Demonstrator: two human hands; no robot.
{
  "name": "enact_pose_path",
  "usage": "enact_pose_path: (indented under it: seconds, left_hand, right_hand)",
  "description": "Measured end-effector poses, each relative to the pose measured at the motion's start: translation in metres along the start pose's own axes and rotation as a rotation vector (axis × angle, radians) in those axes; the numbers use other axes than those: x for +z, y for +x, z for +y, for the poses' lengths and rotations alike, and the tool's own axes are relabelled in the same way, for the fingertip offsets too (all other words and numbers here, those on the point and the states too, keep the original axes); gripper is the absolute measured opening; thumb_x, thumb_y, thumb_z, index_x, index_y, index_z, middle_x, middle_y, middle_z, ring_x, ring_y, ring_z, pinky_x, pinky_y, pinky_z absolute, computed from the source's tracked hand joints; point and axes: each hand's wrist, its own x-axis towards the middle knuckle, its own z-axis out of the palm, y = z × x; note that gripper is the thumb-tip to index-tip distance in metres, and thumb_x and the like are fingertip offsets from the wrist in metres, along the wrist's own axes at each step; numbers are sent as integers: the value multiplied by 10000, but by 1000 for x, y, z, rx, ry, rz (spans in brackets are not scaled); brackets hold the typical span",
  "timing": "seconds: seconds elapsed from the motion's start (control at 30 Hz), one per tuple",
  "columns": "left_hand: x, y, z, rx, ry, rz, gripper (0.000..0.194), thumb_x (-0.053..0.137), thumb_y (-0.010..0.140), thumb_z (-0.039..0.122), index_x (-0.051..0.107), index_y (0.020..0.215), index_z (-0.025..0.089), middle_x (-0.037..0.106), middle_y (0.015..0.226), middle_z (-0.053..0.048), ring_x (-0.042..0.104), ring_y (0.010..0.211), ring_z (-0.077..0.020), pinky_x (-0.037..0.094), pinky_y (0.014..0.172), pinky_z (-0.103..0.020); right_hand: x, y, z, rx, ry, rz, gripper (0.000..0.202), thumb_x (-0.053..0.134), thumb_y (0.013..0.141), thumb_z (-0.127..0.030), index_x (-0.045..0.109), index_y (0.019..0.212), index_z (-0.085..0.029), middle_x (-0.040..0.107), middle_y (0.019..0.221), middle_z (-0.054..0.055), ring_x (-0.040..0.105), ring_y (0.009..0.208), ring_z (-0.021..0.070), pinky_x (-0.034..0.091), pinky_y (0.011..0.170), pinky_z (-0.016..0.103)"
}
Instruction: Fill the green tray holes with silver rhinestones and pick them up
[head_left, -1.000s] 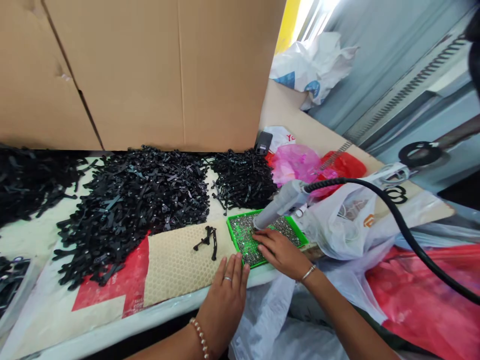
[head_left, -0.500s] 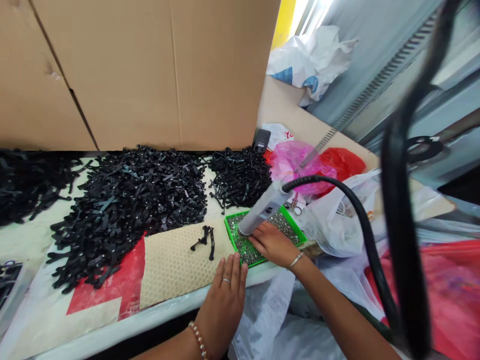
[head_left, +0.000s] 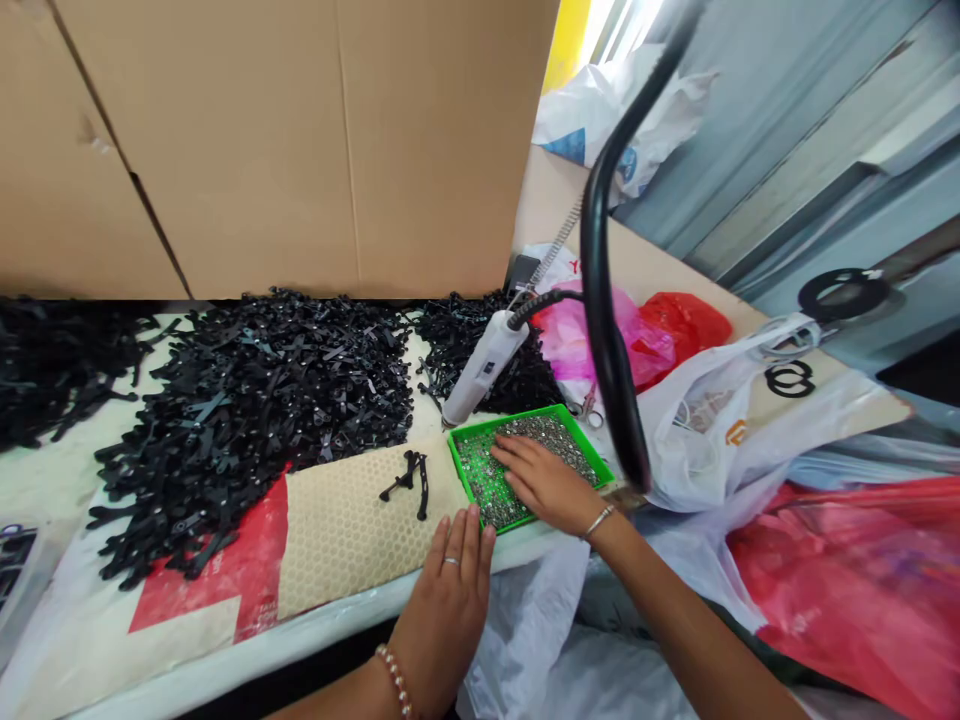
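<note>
My right hand (head_left: 544, 482) lies with fingers spread over small metal pieces (head_left: 559, 437) in a green tray (head_left: 517, 416). My left hand (head_left: 450, 590) rests flat at the table edge, its fingertips near the tray's lower left corner and the tan textured mat (head_left: 352, 540). On the mat lie a few black parts (head_left: 424, 487). A grey-white electric screwdriver (head_left: 484, 368) hangs tilted just behind the tray's left corner, held by neither hand, with a spring above it and a black cable (head_left: 600, 260).
Large heaps of black parts (head_left: 300, 370) cover the table behind and left of the mat. Behind stands cardboard (head_left: 247, 140). Scissors (head_left: 591, 411) and plastic bags (head_left: 690, 420) are at the right. A clear container (head_left: 26, 590) sits at far left.
The screwdriver has moved left and back, away from my right hand and off the tray. Its cable has swung left. My right hand's fingers are more spread; my left hand stays in place.
</note>
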Motion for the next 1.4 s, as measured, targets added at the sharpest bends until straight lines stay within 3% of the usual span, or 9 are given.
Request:
enact_pose_path:
  seconds: [0.13,0.33,0.6,0.77,0.93,1.17,1.27,1.4]
  left_hand:
    - [0,0,-1,-3,-11,-10,524,619,802,340,590,1226,34,495,1319,-234,451,1248,-335,389,1033,-456]
    - [0,-1,0,0,-3,-7,476,559,844,327,590,1235,57,479,1343,-214,446,1259,-312,376,1041,-448]
    - [-1,-1,0,11,14,-20,503,597,826,332,580,1247,58,462,1357,-220,432,1268,-321,351,1053,-452]
    - [2,-2,0,2,17,-9,533,611,818,352,574,1252,45,461,1351,-237,430,1266,-329,336,1058,-455]
    - [4,-3,0,3,6,5,515,607,815,327,577,1251,54,455,1359,-230,432,1265,-331,333,1057,-459]
    - [-1,-3,-1,14,21,-44,502,563,845,333,565,1264,57,464,1357,-218,418,1281,-315,352,1055,-445]
    - [0,-3,-2,23,32,-48,490,542,864,325,555,1277,61,460,1362,-215,418,1280,-316,353,1054,-451]
    - [4,-4,-1,16,23,-34,494,543,865,317,547,1280,49,459,1358,-228,419,1276,-325,344,1054,-462]
  right_hand:
    - [-3,0,-21,-81,87,-102,436,375,966,-301,453,1374,-169,383,1468,81,355,1351,225,354,1106,442]
    - [-2,-9,2,131,61,-85,511,367,969,-384,397,1410,-126,324,1488,140,280,1389,261,304,1125,492]
    - [-7,12,-31,-17,51,-119,469,369,968,-294,369,1426,-191,309,1506,71,324,1367,231,308,1118,460]
    - [-7,24,-23,-113,64,-126,469,383,943,-223,391,1406,-150,368,1475,107,421,1291,245,359,1071,459]
    - [0,33,-19,-6,173,33,418,357,924,-166,493,1319,-146,547,1281,116,523,1149,227,420,999,397]
    - [10,48,-33,90,215,63,406,386,879,-103,522,1261,-113,541,1185,134,536,1058,214,427,976,360]
    - [7,40,-34,68,184,6,413,390,870,-95,525,1260,-116,552,1172,144,519,1078,232,425,977,393]
    - [-10,10,-28,-101,206,-60,419,396,866,-105,543,1254,-163,565,1194,127,491,1131,233,426,985,418]
